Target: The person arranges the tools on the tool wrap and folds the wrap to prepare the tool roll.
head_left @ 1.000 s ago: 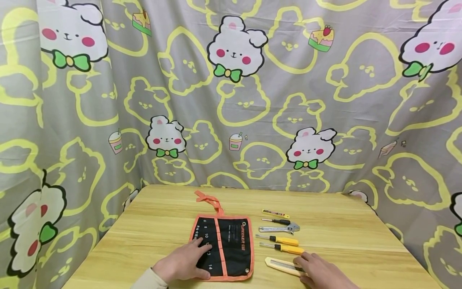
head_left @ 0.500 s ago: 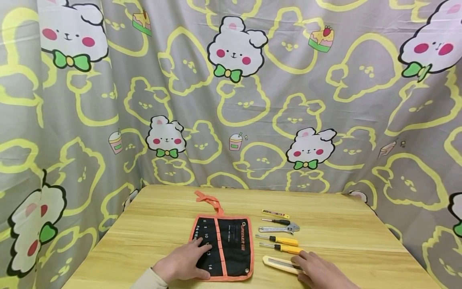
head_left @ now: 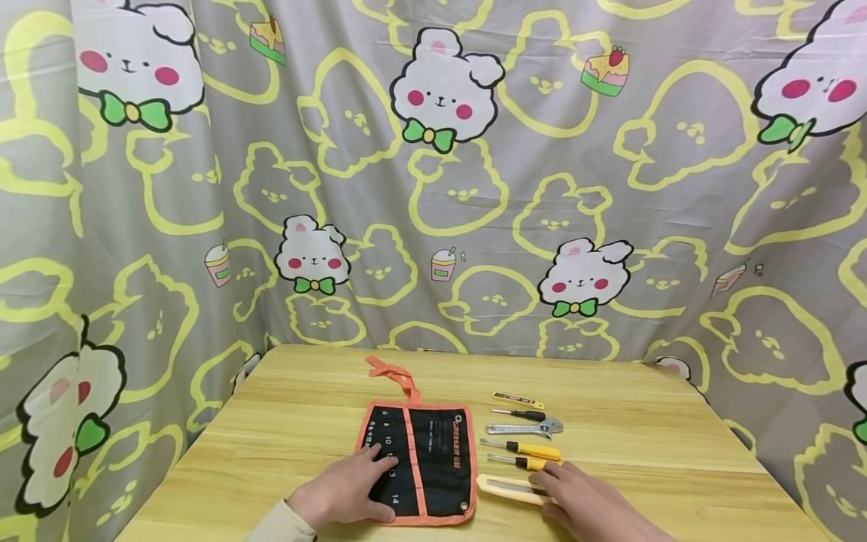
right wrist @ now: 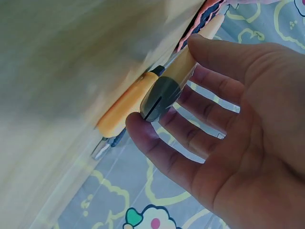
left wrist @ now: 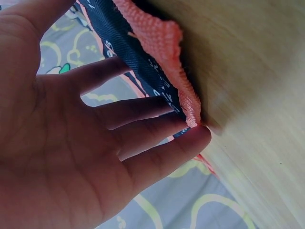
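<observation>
A black tool pouch with orange edging and printed numbers lies flat on the table. My left hand rests on its left part, fingers spread and fairly straight; the left wrist view shows them on the pouch's orange edge. To the right, my right hand holds a cream utility knife by its rear end. In the right wrist view the thumb lies along the knife's body and a fingertip meets its dark end cap. The knife's tip is close to the pouch's right edge.
Above the knife lie two yellow-handled screwdrivers, an adjustable wrench, a small black screwdriver and a slim yellow item. An orange strap trails from the pouch's top. A patterned curtain surrounds the wooden table.
My right hand has moved left with the utility knife, bringing its tip near the pouch. My left hand has stayed in place on the pouch.
</observation>
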Demonstrator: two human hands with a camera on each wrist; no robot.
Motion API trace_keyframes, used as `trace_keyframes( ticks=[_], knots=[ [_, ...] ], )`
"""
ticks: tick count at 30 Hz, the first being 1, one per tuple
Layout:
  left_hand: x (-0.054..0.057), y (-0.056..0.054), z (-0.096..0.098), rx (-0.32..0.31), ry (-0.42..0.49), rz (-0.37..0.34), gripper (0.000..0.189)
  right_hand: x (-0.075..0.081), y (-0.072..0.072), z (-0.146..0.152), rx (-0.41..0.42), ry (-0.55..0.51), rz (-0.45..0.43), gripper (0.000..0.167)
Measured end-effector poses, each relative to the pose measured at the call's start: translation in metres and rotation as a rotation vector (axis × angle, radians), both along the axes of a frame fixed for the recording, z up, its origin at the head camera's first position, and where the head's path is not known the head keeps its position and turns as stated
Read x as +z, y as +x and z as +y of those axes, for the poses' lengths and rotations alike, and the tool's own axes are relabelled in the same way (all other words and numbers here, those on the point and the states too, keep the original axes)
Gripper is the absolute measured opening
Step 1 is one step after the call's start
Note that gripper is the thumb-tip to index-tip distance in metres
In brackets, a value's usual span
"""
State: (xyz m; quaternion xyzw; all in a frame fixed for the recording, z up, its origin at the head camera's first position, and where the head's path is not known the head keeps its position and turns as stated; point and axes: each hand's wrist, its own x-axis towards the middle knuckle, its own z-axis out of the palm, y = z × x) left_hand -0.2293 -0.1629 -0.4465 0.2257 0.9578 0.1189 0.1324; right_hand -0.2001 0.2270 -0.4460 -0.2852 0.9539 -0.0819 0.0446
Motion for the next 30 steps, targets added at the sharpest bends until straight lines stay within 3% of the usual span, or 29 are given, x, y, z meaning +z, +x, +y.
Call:
trace_keyframes(
  ticks=[12,30],
  knots=[
    [0.001,-0.001,0.000,0.005,-0.014,-0.006,0.073,0.010,-0.004,-0.027,0.040,-0.014,0.001,0.026],
    [-0.005,-0.004,-0.003,-0.011,-0.025,0.000,0.077,0.008,-0.006,-0.057,0.108,0.033,0.051,0.025]
  ],
)
